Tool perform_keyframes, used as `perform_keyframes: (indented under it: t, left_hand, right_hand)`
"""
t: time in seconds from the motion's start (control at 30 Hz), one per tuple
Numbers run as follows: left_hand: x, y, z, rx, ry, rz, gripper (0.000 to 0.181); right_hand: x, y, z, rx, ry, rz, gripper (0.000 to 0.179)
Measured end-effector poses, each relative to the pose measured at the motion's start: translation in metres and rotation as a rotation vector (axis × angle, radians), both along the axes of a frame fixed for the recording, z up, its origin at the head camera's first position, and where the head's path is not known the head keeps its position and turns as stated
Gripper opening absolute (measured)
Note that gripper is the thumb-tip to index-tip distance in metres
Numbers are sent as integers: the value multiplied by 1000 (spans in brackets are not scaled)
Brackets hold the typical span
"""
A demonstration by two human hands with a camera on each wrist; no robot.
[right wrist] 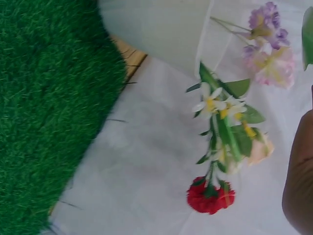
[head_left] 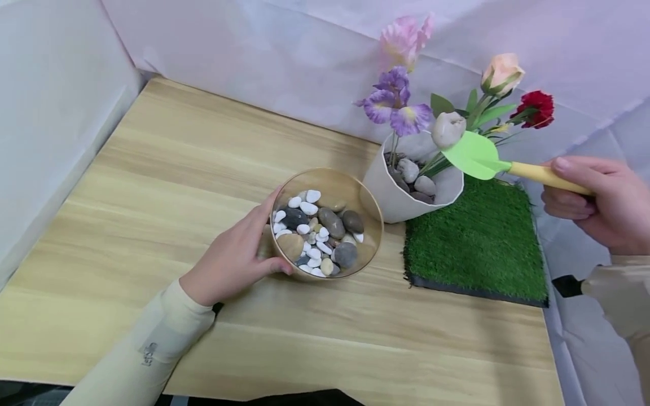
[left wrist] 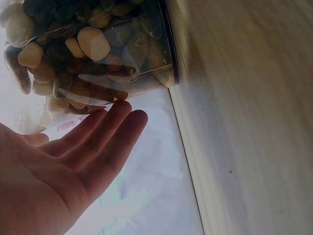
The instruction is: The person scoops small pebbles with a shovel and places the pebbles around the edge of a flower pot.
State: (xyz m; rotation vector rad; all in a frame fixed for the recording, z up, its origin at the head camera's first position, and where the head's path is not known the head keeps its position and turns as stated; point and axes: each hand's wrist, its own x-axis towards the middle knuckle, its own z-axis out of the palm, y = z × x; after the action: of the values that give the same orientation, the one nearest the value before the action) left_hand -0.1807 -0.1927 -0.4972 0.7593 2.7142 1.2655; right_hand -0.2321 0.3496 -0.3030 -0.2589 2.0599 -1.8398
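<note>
My left hand [head_left: 238, 256] rests against the side of a clear amber-tinted bowl [head_left: 374, 248], thumb at the near side and fingers along the far wall. Inside the bowl lie many pebbles [head_left: 332, 223], white, grey and tan. The left wrist view shows the fingers [left wrist: 110, 152] extended, tips at the wall. My right hand [head_left: 604, 197] grips the yellow handle of a light green trowel [head_left: 474, 155], tilted over a white pot [head_left: 391, 194]. A pale, rounded, stone-like thing [head_left: 449, 129] is at the blade's tip. Grey stones [head_left: 408, 170] lie inside the pot.
Flower stems stand in the pot: a purple iris [head_left: 393, 104], a pink bloom [head_left: 403, 39], a peach rose [head_left: 503, 73] and a red carnation [head_left: 533, 109]. Right of the pot, a green turf mat [head_left: 477, 242] lies on the wooden table [head_left: 167, 197]. White cloth [head_left: 254, 62] hangs behind.
</note>
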Motion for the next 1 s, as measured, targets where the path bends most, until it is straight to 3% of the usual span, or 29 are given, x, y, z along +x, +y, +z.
perform_keyframes:
  t: [0.23, 0.6, 0.83, 1.0]
  left_hand:
    - [2, -1, 0, 8, 10, 3, 129]
    - [4, -3, 0, 14, 24, 2, 128]
    - [4, -3, -1, 14, 29, 2, 127]
    - [5, -2, -2, 12, 29, -1, 127]
  right_hand:
    - [1, -7, -11, 51, -52, -128, 35]
    - [-2, -10, -35, -35, -106, -90, 38]
    - [-5, -15, -43, 31, -113, -138, 33]
    - [-10, -17, -41, 67, -125, -120, 35]
